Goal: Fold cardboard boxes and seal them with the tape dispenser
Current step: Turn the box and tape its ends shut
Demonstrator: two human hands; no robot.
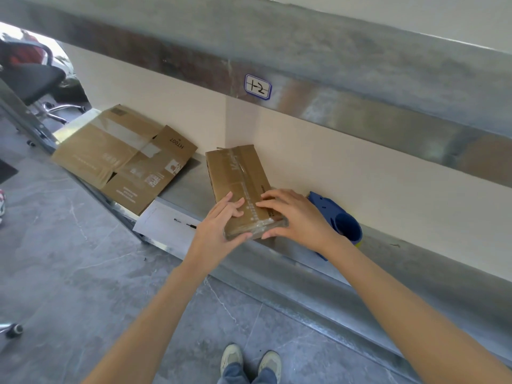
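A small brown cardboard box (pixel 235 173) lies closed on the metal shelf (pixel 188 187), with clear tape running along its top seam and over its near end. My left hand (pixel 221 225) grips the near left corner, thumb under the taped edge and fingers on top. My right hand (pixel 296 214) lies flat on the near right part of the top, thumb at the near edge. The blue tape dispenser (pixel 338 217) rests on the shelf just right of the box, partly hidden behind my right wrist.
A flattened cardboard box (pixel 122 156) marked HT007 lies on the shelf to the left. A white sheet of paper (pixel 163 225) with a pen (pixel 184 223) sits at the shelf's front edge. A black office chair (pixel 30 79) stands far left. A beige wall backs the shelf.
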